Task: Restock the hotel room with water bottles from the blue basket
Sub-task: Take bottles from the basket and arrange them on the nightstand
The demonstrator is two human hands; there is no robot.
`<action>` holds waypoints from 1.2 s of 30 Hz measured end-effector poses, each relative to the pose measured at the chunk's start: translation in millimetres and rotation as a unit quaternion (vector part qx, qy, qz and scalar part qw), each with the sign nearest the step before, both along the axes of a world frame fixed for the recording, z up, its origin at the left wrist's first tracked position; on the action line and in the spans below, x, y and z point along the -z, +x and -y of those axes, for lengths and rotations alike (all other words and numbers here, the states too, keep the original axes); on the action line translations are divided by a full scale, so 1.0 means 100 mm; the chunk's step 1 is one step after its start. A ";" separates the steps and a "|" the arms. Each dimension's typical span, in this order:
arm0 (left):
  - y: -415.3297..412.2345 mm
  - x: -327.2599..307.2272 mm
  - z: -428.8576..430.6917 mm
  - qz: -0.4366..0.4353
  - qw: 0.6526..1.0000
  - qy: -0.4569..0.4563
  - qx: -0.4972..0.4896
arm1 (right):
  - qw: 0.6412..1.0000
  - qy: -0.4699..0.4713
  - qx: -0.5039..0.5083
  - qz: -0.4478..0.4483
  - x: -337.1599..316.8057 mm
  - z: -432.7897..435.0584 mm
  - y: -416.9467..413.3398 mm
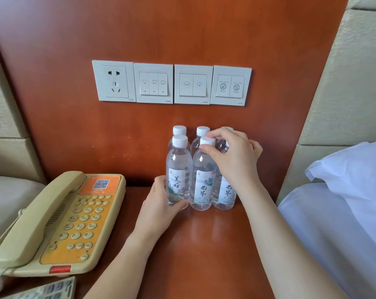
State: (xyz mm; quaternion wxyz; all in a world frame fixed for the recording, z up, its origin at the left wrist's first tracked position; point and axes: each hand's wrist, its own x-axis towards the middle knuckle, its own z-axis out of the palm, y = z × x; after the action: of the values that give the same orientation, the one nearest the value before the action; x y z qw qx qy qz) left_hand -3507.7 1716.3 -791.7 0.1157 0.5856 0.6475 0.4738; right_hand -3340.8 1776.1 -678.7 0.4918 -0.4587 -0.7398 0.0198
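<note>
Several small clear water bottles with white caps and pale labels stand in two rows on the wooden nightstand (204,244), against the wood wall panel. My left hand (159,203) wraps the lower body of the front left bottle (178,169). My right hand (232,154) comes from above, fingers curled on the cap of the front middle bottle (204,182) and over the front right bottle (225,195), whose top is hidden. Two back-row bottles (179,130) show mainly their caps. The blue basket is out of view.
A beige and orange desk phone (60,221) fills the nightstand's left side, with a remote control (44,290) at the bottom edge. A socket and switch plates (172,83) sit on the panel above the bottles. A white pillow and bed (344,201) lie right.
</note>
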 end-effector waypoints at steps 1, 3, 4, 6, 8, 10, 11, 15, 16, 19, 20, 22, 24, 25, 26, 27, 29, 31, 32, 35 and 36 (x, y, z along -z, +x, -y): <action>0.00 0.00 0.00 -0.001 1.000 0.002 -0.001 | 1.000 0.005 -0.017 0.003 -0.01 0.00 0.01; 0.00 0.00 0.01 -0.003 1.000 0.004 -0.001 | 0.996 -0.001 -0.090 -0.023 -0.01 -0.03 0.09; 0.00 0.00 0.01 -0.006 1.000 0.006 0.000 | 0.990 -0.019 -0.127 -0.053 -0.01 -0.04 0.15; 0.02 0.01 0.02 -0.020 1.000 0.017 0.000 | 0.979 -0.064 -0.163 -0.108 0.01 -0.09 0.33; 0.02 0.01 0.03 -0.039 0.999 0.035 -0.006 | 0.974 -0.109 -0.166 -0.107 0.04 -0.15 0.48; 0.03 0.00 0.02 -0.049 0.998 0.047 -0.005 | 0.977 -0.126 -0.154 -0.076 0.06 -0.19 0.55; 0.03 0.00 0.02 -0.053 0.997 0.051 -0.003 | 0.979 -0.125 -0.147 -0.066 0.05 -0.20 0.56; 0.03 -0.01 0.03 -0.073 0.996 0.053 -0.007 | 0.978 -0.136 -0.147 -0.062 0.01 -0.20 0.55; 0.03 -0.01 0.03 -0.080 0.995 0.054 -0.009 | 0.978 -0.137 -0.144 -0.059 0.01 -0.20 0.55; 0.03 0.00 0.03 -0.098 0.994 0.050 -0.004 | 0.979 -0.134 -0.147 -0.052 0.03 -0.22 0.56; 0.00 0.01 0.02 -0.096 0.994 0.045 0.002 | 0.978 -0.133 -0.152 -0.050 0.04 -0.22 0.56; -0.06 -0.01 0.00 -0.034 0.999 0.030 0.023 | 0.975 -0.126 -0.166 -0.071 0.06 -0.24 0.56; -0.13 -0.07 0.00 0.086 0.995 0.028 0.032 | 0.958 -0.131 -0.181 -0.177 0.08 -0.27 0.58; -0.17 -0.08 -0.01 0.127 0.991 0.034 0.031 | 0.944 -0.148 -0.177 -0.238 0.11 -0.32 0.59; -0.20 -0.08 -0.02 0.146 0.988 0.034 0.034 | 0.933 -0.173 -0.163 -0.271 0.15 -0.37 0.61; -0.22 -0.06 -0.04 0.155 0.986 0.025 0.055 | 0.929 -0.209 -0.143 -0.269 0.20 -0.41 0.62; -0.22 -0.02 -0.08 0.155 0.980 -0.012 0.121 | 0.912 -0.290 -0.139 -0.254 0.34 -0.47 0.64; -0.19 0.01 -0.10 0.114 0.979 -0.020 0.169 | 0.887 -0.335 -0.161 -0.273 0.45 -0.47 0.64; -0.18 0.01 -0.11 0.084 0.981 -0.012 0.176 | 0.880 -0.340 -0.169 -0.286 0.48 -0.46 0.64; -0.17 0.01 -0.10 0.037 0.986 0.004 0.163 | 0.865 -0.342 -0.189 -0.314 0.49 -0.46 0.61; -0.17 0.01 -0.10 0.034 0.987 0.005 0.157 | 0.863 -0.343 -0.194 -0.317 0.48 -0.46 0.60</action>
State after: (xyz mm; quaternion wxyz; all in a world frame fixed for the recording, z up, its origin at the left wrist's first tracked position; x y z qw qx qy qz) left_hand -3524.4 1726.2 -792.9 0.2078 0.6637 0.5412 0.4727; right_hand -3281.1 1822.4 -727.0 0.4972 -0.4152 -0.5646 0.5115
